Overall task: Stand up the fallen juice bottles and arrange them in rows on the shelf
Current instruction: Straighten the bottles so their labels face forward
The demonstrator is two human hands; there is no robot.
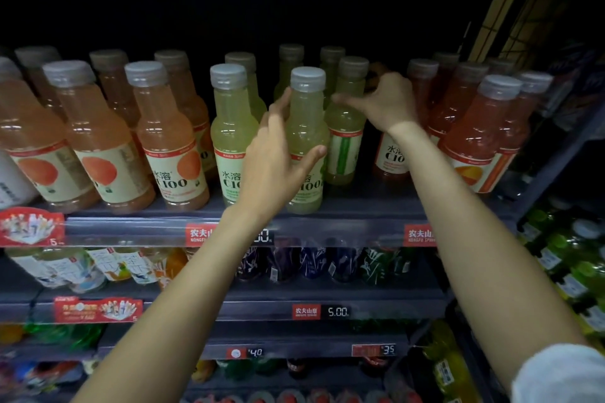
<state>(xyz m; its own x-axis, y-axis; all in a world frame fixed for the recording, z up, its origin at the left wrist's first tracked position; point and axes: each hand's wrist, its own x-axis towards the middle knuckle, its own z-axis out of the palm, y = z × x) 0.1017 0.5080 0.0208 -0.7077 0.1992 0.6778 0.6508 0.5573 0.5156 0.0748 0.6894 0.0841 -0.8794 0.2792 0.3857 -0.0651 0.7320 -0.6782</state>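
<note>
- Shelf (343, 203): dark store shelving carrying upright plastic juice bottles with grey caps, standing in rows by colour.
- Orange juice bottles (98, 141): at the left, filled with cloudy orange liquid; cream labels show an orange fruit and the writing "水溶 C100".
- Pale green juice bottles (230, 131): in the middle, holding yellow-green liquid; the label of the left front one reads "水溶 C10…", the rest hidden by the arm.
- Front green bottle (306, 127): upright at the shelf's front edge; its label shows "100".
- Left hand (278, 157): wrapped round the front green bottle, thumb on its right side and fingers on its left.
- Second green bottle (347, 127): upright, just behind and right of the front one, with a green-striped label.
- Right hand (384, 101): fingers extended and touching the shoulder of the second green bottle; whether it actually grips cannot be told.
- Red-pink juice bottles (474, 141): at the right, holding reddish liquid; one label reads "水溶 C10…".
- Price strip (327, 232): red tags reading "农夫山…" and "NONGFU SPRING".
- Lower shelves (327, 304): further drinks, with price tags "5.00", "4.0" and "3.5".
</note>
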